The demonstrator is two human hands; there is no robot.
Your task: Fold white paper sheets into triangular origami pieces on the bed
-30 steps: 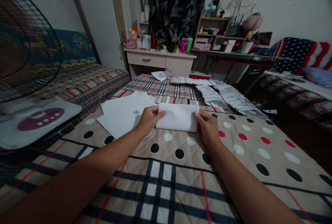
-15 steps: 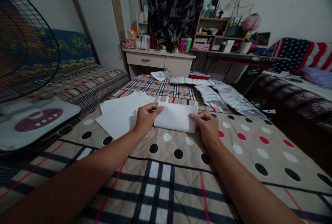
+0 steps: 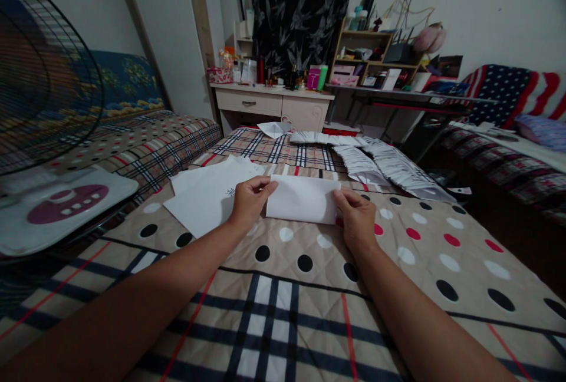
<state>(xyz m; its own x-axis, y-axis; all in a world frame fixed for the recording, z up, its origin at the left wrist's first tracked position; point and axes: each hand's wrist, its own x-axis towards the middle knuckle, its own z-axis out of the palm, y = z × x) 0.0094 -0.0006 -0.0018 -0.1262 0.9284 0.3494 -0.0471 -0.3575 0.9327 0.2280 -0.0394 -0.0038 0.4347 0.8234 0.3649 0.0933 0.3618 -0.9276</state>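
A folded white sheet of paper (image 3: 303, 199) is stretched between my two hands, just above the patterned bedspread. My left hand (image 3: 251, 200) pinches its left edge, thumb on top near the upper corner. At the other end, my right hand (image 3: 357, 214) grips the right edge between thumb and fingers. The fingers behind the paper are partly hidden. Beside my left hand lie loose white sheets (image 3: 201, 202), overlapping, one with dark printed characters.
Rows of folded papers (image 3: 393, 164) lie on the far right of the bedspread (image 3: 283, 287), with a folded white piece (image 3: 274, 129) at its far end. A fan (image 3: 44, 75) stands at left. Beyond the bed are a dresser (image 3: 260, 102) and a shelf (image 3: 369, 34).
My right hand has shifted slightly right, and its thumb now sits closer to the paper's right edge. My left hand has hardly moved.
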